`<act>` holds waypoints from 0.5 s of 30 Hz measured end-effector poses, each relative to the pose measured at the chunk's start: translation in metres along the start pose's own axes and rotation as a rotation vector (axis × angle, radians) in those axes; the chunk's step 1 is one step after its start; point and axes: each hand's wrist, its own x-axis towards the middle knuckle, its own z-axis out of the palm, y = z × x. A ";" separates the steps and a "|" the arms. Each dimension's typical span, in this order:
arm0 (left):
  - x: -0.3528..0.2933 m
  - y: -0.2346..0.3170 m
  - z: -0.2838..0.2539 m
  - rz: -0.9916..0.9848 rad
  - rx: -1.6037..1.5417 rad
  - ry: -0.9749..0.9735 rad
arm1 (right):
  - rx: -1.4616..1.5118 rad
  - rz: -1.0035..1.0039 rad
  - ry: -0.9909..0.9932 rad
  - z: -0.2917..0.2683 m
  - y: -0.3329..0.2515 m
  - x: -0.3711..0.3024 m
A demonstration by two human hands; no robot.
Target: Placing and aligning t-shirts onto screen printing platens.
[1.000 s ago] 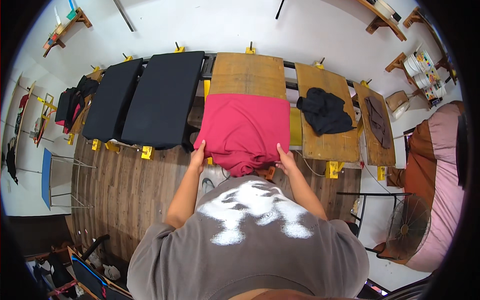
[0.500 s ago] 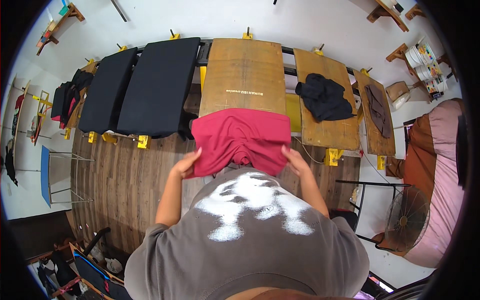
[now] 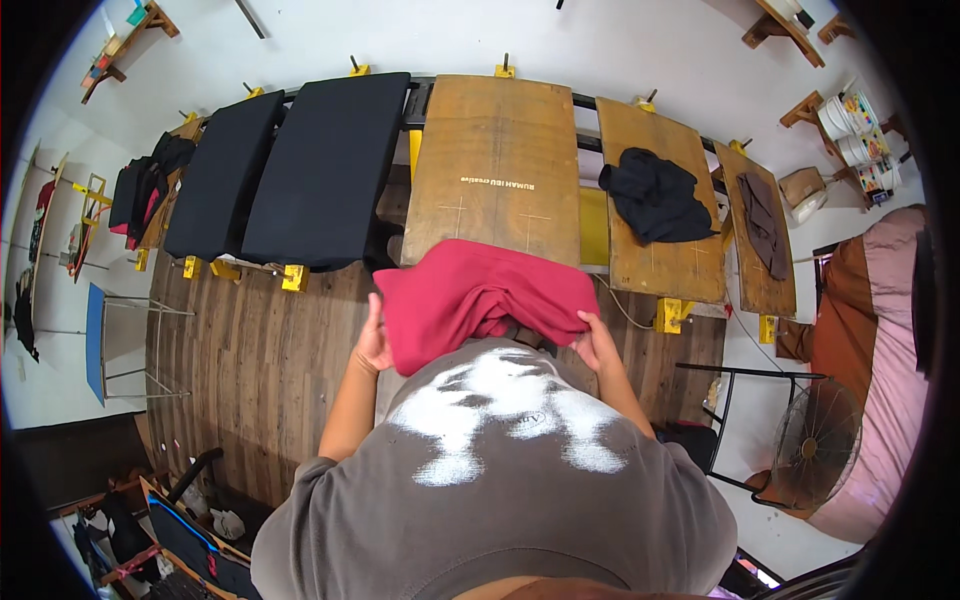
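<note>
A red shirt (image 3: 450, 300) hangs bunched in front of my body, its far edge over the near end of the middle wooden board (image 3: 495, 160). My left hand (image 3: 372, 338) is at the shirt's left edge, thumb raised and fingers apart, the palm against the cloth. On the other side, my right hand (image 3: 595, 342) pinches the shirt's right edge between thumb and fingers. Folds gather at the middle of the cloth, close to my grey top. The cloth hides the board's near end.
Two boards to the left wear black cloth (image 3: 325, 170). To the right, a crumpled black garment (image 3: 655, 195) and a brown one (image 3: 762, 225) lie on wooden boards. Yellow clamps (image 3: 673, 315) jut from the rack. A fan (image 3: 812, 447) stands at right, a blue-topped stand (image 3: 96, 340) at left.
The red shirt has drawn back toward me, baring more of the middle board, and its left side has swung nearer. My left hand's fingers have opened out; my right hand has shifted slightly right.
</note>
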 end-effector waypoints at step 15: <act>-0.049 0.094 0.092 0.634 0.158 0.028 | -0.244 -0.479 -0.172 0.085 -0.132 -0.064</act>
